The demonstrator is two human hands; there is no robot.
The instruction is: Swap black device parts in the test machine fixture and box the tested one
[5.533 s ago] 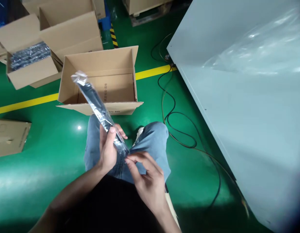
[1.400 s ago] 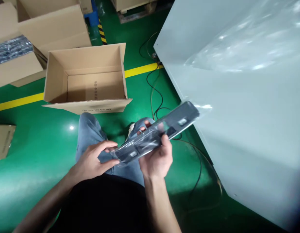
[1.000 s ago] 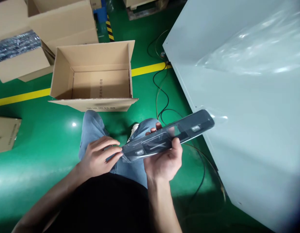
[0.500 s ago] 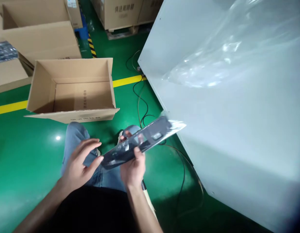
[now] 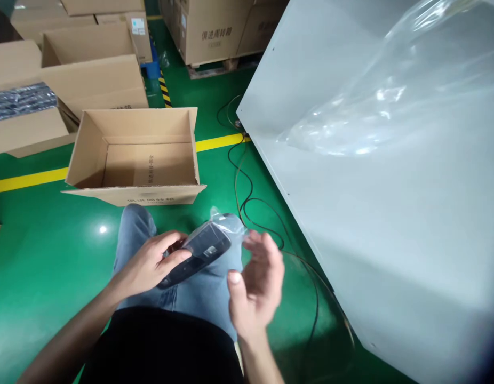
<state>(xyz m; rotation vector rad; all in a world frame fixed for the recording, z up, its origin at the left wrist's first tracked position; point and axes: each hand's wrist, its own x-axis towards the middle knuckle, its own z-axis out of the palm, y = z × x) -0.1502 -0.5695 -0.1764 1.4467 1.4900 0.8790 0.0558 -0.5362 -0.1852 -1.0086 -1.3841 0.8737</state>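
The dark flat device [image 5: 201, 246] sits in a clear plastic bag [image 5: 226, 222], with the loose end of the bag crumpled at its far corner. It slants over my jeans [image 5: 199, 298], but I can't tell whether it touches my leg. A small pale label [image 5: 209, 252] shows on its face, too small for me to read. My left hand [image 5: 151, 261] grasps the device near its lower end, with the fingers curled around it and the thumb across the front, hiding part of it. My right hand [image 5: 257, 282] is open and off the device, fingers spread and blurred, just beside the bag's loose end.

Straight ahead, an open cardboard box [image 5: 130, 196] stands on the green floor [image 5: 50, 240], its front flap folded out and printed with characters I can't make out clearly. A yellow floor line [image 5: 31, 181] runs behind it. Farther left, another open box [image 5: 31, 128] holds dark bagged items [image 5: 23, 101], and its flap hides part of them. A black cable [image 5: 247, 202] loops across the floor to my right. Beyond it, a large pale grey panel [image 5: 351, 240] with clear film [image 5: 371, 101] over it blocks that whole side and runs out of view. Stacked cartons [image 5: 210, 32] stand in the distance, cut off by the top edge.
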